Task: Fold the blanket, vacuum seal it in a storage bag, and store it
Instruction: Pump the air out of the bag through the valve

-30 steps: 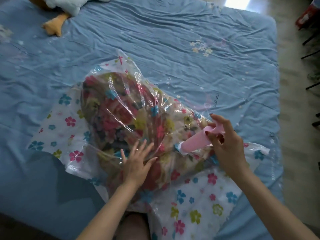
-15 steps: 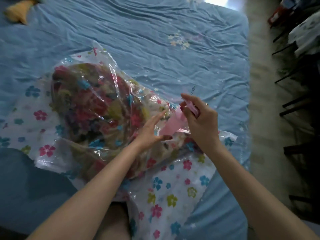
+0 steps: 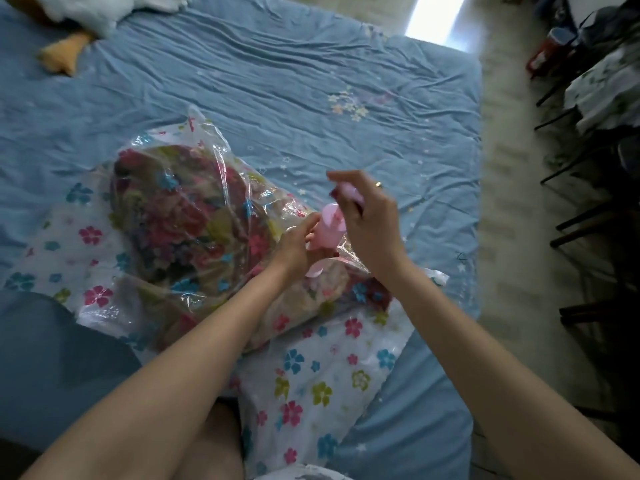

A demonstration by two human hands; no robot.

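Pink pump (image 3: 330, 227): upright over the near-right end of the bag (image 3: 194, 244), its open barrel mouth facing the camera; half a second ago it lay slanted and lower against the plastic. Right hand (image 3: 367, 220): closed round the pump's handle, raised higher than before, ring visible on one finger. Left hand (image 3: 298, 247): fingers curled round the barrel base where it meets the bag; one second ago it lay flat and spread on the bag's middle. Blanket (image 3: 180, 223): floral, bundled inside the clear bag, lying on the blue bed (image 3: 277, 81). Bag's printed flap (image 3: 311, 382): spread toward the camera, as earlier. Plush toy (image 3: 79, 15): at the bed's far-left corner, cut off by the frame edge; only an orange tip showed half a second ago. Hard to make out: the valve, hidden under both hands; the pump handle, blurred; dark furniture (image 3: 588, 168) at right, smeared and unclear.
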